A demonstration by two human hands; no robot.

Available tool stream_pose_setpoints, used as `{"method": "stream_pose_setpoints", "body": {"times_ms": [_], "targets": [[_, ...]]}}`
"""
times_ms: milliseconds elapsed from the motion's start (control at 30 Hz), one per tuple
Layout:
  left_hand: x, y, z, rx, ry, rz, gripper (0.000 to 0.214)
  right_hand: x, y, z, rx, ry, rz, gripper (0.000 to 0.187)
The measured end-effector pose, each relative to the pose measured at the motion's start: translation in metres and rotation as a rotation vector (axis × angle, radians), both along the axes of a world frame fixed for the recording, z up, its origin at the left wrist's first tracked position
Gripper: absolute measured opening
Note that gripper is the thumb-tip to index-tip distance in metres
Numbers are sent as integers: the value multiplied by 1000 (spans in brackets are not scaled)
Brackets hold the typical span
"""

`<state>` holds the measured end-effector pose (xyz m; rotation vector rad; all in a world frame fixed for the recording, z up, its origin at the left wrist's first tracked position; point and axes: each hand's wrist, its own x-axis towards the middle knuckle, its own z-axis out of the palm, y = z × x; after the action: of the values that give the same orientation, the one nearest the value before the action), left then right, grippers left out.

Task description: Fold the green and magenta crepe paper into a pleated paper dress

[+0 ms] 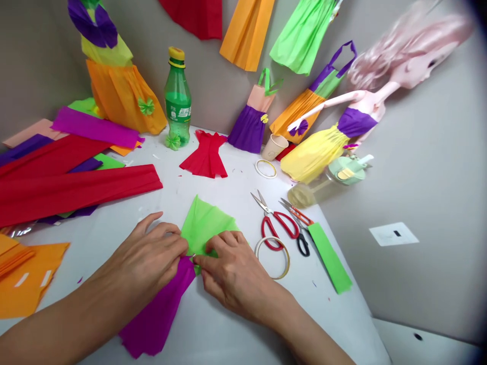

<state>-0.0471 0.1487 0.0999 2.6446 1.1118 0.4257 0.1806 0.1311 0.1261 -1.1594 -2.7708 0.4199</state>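
Note:
A small paper dress lies on the white table [228,324]: a light green pleated piece [203,220] joined to a magenta pleated piece [160,317]. My left hand [150,263] presses on the joint from the left, fingers curled and pinching it. My right hand [232,271] meets it from the right, thumb and forefinger pinched on the same seam. Part of both paper pieces is hidden under my hands.
Red-handled scissors [276,223], smaller scissors [300,228], a tape ring [273,256] and a green paper strip [330,257] lie right of my hands. Red crepe sheets [72,190] and orange paper [26,276] lie left. A green bottle [177,99], a red paper dress [205,154] and a doll [342,132] stand behind.

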Motion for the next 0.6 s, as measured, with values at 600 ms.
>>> {"method": "stream_pose_setpoints", "body": {"times_ms": [600], "targets": [[11,-4,-12,-102,-154,82,19,16,7,-3,-9,47,61,18]]}}
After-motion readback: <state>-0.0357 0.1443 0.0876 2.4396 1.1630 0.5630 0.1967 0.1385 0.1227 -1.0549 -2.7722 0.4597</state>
